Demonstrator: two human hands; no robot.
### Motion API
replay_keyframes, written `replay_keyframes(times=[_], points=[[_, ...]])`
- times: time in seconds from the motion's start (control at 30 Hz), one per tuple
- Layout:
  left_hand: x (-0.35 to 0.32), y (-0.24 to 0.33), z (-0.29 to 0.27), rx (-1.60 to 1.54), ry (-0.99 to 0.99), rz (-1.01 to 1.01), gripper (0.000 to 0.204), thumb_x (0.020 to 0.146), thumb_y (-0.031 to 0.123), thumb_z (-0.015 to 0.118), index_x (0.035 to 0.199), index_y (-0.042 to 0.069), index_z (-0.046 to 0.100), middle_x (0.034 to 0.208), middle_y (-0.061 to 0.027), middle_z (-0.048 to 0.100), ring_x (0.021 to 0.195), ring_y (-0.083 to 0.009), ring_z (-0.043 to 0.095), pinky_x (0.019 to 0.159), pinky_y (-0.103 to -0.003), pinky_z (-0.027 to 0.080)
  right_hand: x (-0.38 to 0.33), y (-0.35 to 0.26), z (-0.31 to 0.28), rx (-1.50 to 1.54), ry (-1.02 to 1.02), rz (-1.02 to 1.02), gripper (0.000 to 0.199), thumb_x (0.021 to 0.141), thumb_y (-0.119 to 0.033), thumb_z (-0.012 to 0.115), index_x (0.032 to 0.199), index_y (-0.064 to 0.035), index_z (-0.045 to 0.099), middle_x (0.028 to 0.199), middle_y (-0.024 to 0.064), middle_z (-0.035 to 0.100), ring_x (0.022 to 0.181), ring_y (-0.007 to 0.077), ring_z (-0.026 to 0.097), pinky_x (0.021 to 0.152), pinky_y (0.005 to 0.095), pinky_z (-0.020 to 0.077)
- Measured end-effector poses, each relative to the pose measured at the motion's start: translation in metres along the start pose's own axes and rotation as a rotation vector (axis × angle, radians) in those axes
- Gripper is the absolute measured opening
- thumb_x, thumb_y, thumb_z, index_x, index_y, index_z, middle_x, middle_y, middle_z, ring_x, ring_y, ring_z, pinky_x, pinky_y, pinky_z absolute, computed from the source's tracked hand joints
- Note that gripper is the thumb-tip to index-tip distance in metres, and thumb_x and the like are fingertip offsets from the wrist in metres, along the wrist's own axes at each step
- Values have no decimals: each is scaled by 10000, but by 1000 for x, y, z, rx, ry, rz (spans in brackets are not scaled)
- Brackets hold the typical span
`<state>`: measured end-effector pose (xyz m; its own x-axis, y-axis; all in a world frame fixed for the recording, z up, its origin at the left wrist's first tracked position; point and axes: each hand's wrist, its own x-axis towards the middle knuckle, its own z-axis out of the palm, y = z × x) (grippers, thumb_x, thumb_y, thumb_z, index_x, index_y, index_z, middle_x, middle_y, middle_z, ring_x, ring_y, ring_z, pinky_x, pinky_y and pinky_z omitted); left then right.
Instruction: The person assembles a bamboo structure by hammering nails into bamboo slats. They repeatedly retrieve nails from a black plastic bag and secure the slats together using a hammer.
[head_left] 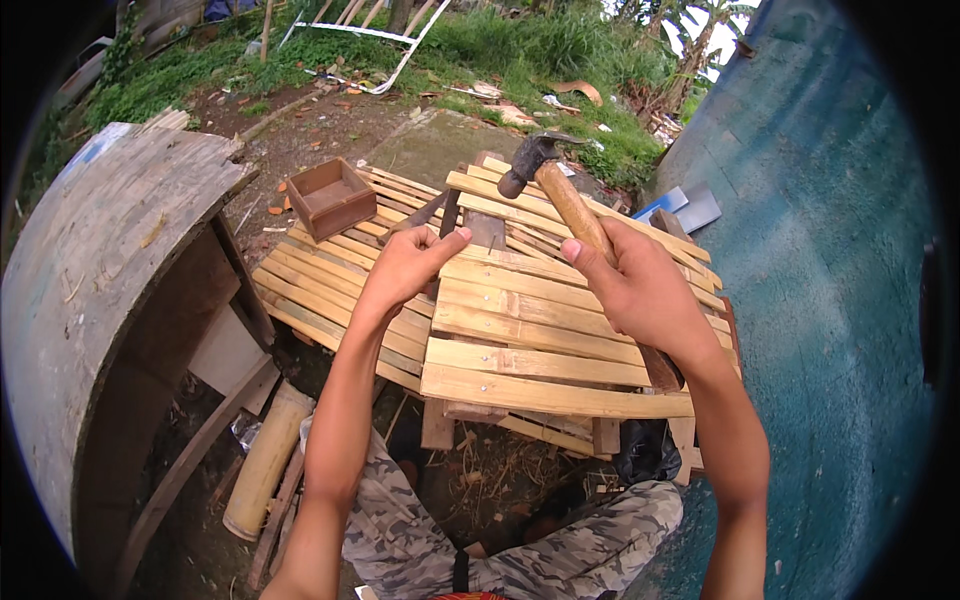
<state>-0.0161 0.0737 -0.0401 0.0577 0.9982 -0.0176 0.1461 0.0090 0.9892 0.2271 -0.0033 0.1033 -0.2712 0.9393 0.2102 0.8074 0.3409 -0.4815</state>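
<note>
My right hand [655, 290] is wrapped round the wooden handle of a claw hammer [575, 205], its dark metal head raised above the far slats. Below it lies a panel of split bamboo slats [540, 330] on wooden crosspieces, with small nail heads along its left side. At the panel's left edge, my left hand [412, 262] has its fingers curled and its thumb stretched toward a gap between slats. A thin nail-like piece [489, 243] stands near the thumb tip. What the left fingers hold, if anything, is hidden.
A small brown wooden box [335, 205] sits on more bamboo slats [320, 270] at left. A weathered board [130, 220] curves along the left, a blue-green wall [820, 300] along the right. Near my legs are a bamboo length [268, 460] and a black plastic bag [645, 452].
</note>
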Motion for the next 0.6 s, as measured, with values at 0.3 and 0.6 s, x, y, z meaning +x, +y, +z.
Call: replay_keyframes(times=[0.3,0.6], points=[[-10,8,1,-114,-59,-54,852,797,601,745,1339,-31,567,1117,-150,691,982,-218,658,788,-381,534,-5,6,-1,31,6,46,452,1012,-396,598,964,53,588,719,241,617,671,411,612,657,479,468],[11,6,-16,-73,-365,-35,593,876,488,728,1184,-18,706,1091,-110,719,971,-183,675,756,-342,557,-5,-6,1,-60,-168,141,444,1014,-391,596,959,50,599,716,221,615,653,364,610,651,465,469]])
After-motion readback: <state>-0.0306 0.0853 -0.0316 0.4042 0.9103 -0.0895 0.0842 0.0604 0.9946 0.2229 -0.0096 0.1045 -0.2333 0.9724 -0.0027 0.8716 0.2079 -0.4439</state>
